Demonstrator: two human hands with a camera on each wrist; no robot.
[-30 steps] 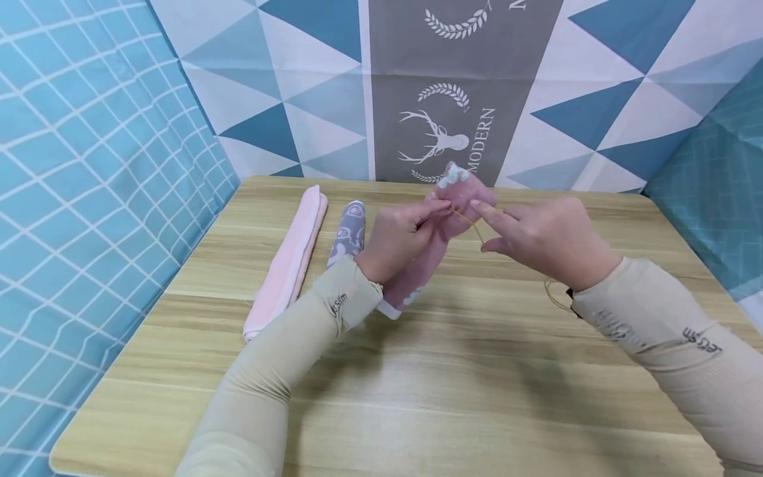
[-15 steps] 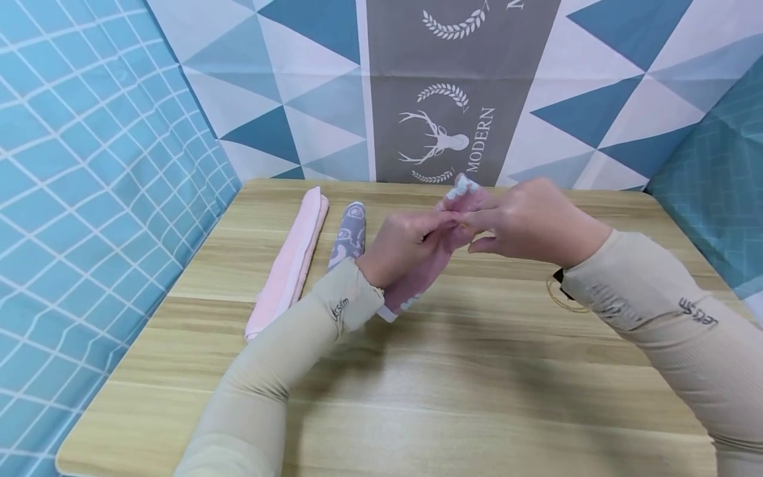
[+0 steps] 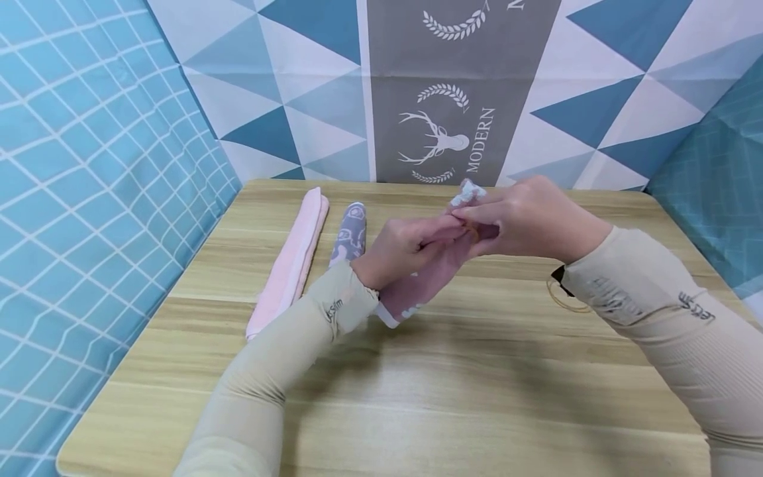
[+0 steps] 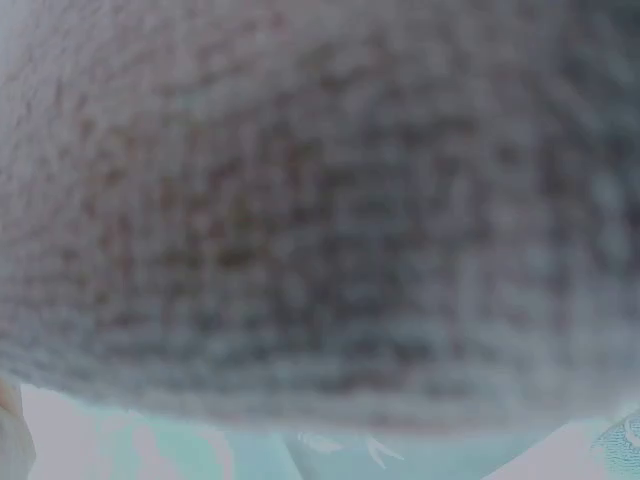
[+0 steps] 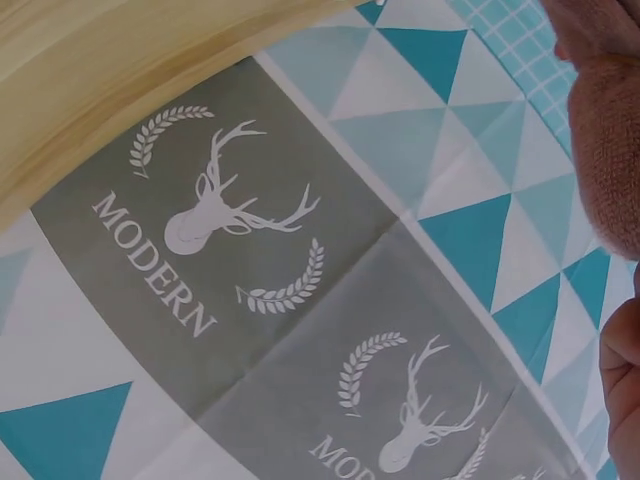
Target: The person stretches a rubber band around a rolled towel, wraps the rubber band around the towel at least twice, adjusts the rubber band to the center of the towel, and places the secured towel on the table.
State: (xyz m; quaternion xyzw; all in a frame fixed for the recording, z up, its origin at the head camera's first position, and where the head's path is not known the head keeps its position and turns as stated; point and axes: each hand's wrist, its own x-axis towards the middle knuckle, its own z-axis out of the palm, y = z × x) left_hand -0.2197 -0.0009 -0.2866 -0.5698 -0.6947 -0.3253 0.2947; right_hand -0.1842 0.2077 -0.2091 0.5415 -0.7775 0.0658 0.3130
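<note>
A pink towel [image 3: 417, 286] with pale blue patches is lifted above the table, bunched at its middle. My left hand [image 3: 396, 248] grips that bunched part. From the other side my right hand [image 3: 521, 218] curls its fingers and thumb round the towel. Between the hands a bit of a thin yellow-orange rubber band [image 3: 473, 230] shows at the bunch; most of it is hidden. In the right wrist view, part of the towel [image 5: 610, 150] appears at the right edge. Blurred cloth fills most of the left wrist view, so that hand's fingers do not show there.
On the wooden table [image 3: 477, 397], a folded light pink towel [image 3: 286, 268] lies at left, beside a rolled grey patterned towel [image 3: 348, 232] partly behind my left hand. Thin yellow bands [image 3: 563, 303] lie under my right wrist. A patterned wall cloth [image 3: 322, 79] stands behind.
One second ago the rubber band was stretched between both hands; now it sits at the bunched towel. My right hand has moved left, close against the left fingers.
</note>
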